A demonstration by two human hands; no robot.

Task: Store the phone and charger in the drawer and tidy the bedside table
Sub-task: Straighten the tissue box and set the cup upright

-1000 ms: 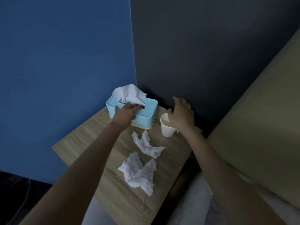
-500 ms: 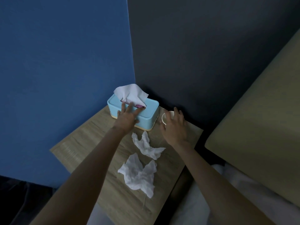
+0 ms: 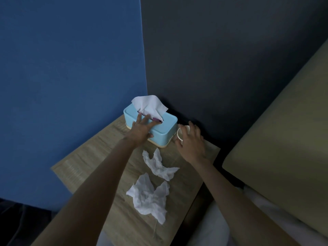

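Observation:
The wooden bedside table (image 3: 85, 160) carries a light blue tissue box (image 3: 167, 129) in its far corner, with a white tissue sticking out of the slot. My left hand (image 3: 142, 129) lies flat on the box lid with its fingers spread, holding nothing. A small white paper cup (image 3: 182, 133) stands upright just right of the box. My right hand (image 3: 192, 144) hovers at the cup with fingers apart, not closed on it. Two crumpled white tissues (image 3: 159, 164) (image 3: 150, 194) lie mid-table. No phone, charger or drawer is in view.
A blue wall (image 3: 71, 77) and a dark grey wall (image 3: 221, 59) meet behind the table. An olive padded headboard (image 3: 284, 130) stands at the right, with white bedding (image 3: 213, 233) below. A thin stick (image 3: 155, 228) lies near the table's front edge.
My right hand set the cup down further back beside the tissue box and has loosened off it. My left hand went from gripping the box to lying flat on its lid.

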